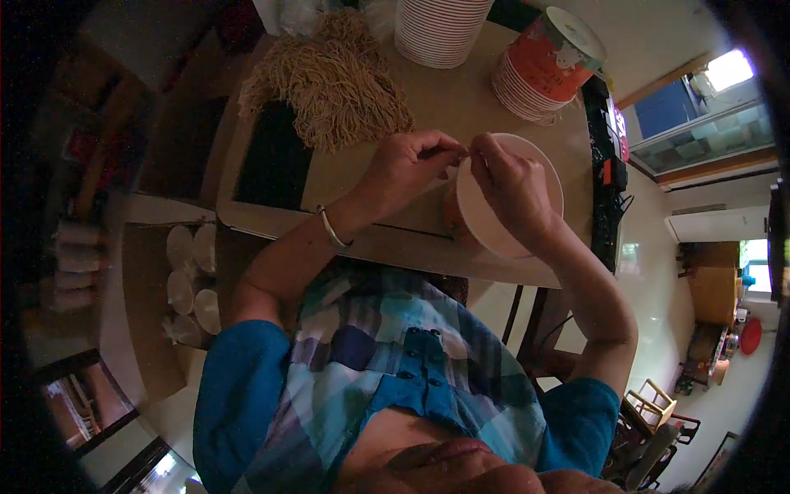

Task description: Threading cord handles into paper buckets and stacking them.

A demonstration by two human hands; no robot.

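Note:
Just above the left rim of a paper bucket (494, 229), white inside and orange outside, my two hands meet at the fingertips. The bucket stands tilted near the table's front edge. My left hand (411, 165), with a bangle at its wrist, is closed in a pinch. My right hand (514, 183) is closed too, its fingers bent over the bucket's mouth. Whatever lies between the fingertips is too small to make out. Beyond my left hand lies a loose heap of tan cords (333, 86).
A stack of white paper buckets (440, 33) stands at the back of the table (448, 99). Right of it is a stack of orange printed buckets (539, 70). Black gear (607, 173) lines the right edge. Below left, a carton (148, 329) holds white rolled bundles (181, 247).

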